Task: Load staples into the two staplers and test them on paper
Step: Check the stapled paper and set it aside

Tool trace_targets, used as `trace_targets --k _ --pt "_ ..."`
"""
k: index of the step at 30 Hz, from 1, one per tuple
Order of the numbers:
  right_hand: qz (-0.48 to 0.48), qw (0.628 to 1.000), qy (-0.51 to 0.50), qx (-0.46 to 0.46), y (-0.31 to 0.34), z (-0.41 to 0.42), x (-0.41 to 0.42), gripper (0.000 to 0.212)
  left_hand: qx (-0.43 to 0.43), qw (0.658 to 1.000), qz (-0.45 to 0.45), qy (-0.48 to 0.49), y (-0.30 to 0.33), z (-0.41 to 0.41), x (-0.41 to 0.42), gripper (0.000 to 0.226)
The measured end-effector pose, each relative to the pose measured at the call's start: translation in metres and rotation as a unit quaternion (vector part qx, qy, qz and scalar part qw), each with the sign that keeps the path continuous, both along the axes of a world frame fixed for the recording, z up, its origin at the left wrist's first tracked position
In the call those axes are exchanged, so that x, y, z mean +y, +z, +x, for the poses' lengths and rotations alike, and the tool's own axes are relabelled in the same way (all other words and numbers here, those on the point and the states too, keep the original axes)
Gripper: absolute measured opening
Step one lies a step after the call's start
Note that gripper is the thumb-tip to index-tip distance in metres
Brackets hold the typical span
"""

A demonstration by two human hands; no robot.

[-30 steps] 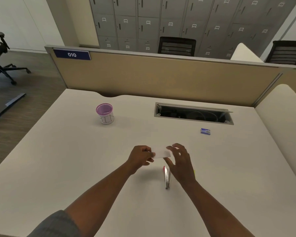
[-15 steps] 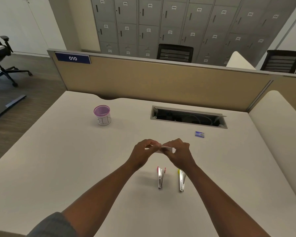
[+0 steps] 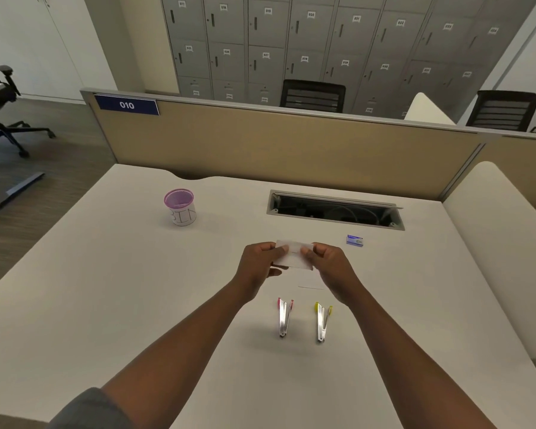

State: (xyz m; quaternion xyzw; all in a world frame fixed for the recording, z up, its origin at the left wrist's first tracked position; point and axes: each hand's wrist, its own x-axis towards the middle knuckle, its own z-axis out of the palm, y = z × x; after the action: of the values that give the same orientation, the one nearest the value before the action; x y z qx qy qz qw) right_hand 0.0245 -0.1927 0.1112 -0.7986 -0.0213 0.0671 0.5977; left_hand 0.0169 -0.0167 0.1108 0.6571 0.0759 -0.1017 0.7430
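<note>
Hands: my left hand (image 3: 260, 261) and right hand (image 3: 328, 263) both pinch a small white slip of paper (image 3: 293, 258), thumbs on top near its middle, the other fingers curled beneath.
Paper: held up off the desk (image 3: 106, 305), roughly level, between the two hands and beyond the staplers. A faint short mark sits between my thumbs; I can't tell whether it is a staple.
Staplers: the red-tipped stapler (image 3: 283, 317) and the yellow-tipped stapler (image 3: 321, 322) lie side by side on the desk, near each other but apart, nearer to me than the paper.
Staple box: a small blue box (image 3: 354, 240) sits alone on the desk, to the right of my right hand.
Step, as I judge it: checking the slip, or readying it for a test.
Doing it well: I'd keep the slip flat and taut, and hold it by one edge so the other can slide into a stapler's mouth.
Materials: thin, limp paper; slim staplers with shiny metal bodies and coloured plastic ends; smooth matt desk.
Also here: a purple-rimmed mesh cup (image 3: 180, 207) marked BIN, well off to the left.
</note>
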Motion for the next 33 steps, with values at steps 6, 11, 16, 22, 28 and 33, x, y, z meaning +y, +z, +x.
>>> trace_targets --k 6,11,16,22,28,33 --pt "0.04 0.999 -0.017 0.02 0.001 -0.002 -0.001 0.036 0.06 0.994 -0.085 0.012 0.0 -0.004 -0.008 0.014" --pt "0.062 0.997 -0.033 0.027 0.003 -0.002 -0.001 0.039 0.085 0.989 -0.119 0.022 0.001 -0.006 -0.012 0.013" --pt "-0.008 1.0 -0.022 0.008 0.005 -0.004 0.001 0.02 0.04 0.997 -0.042 0.054 0.003 -0.008 -0.015 0.012" --pt "-0.036 0.999 -0.026 -0.002 0.007 -0.007 0.004 0.014 0.027 0.998 -0.004 0.061 0.006 -0.01 -0.016 0.01" --pt "-0.018 0.999 -0.013 0.031 0.003 -0.006 0.001 0.021 0.029 0.998 0.002 0.062 0.004 -0.011 -0.013 0.011" --pt "-0.005 0.999 -0.015 0.032 0.004 -0.007 -0.001 0.019 0.033 0.998 -0.001 0.057 0.003 -0.01 -0.011 0.012"
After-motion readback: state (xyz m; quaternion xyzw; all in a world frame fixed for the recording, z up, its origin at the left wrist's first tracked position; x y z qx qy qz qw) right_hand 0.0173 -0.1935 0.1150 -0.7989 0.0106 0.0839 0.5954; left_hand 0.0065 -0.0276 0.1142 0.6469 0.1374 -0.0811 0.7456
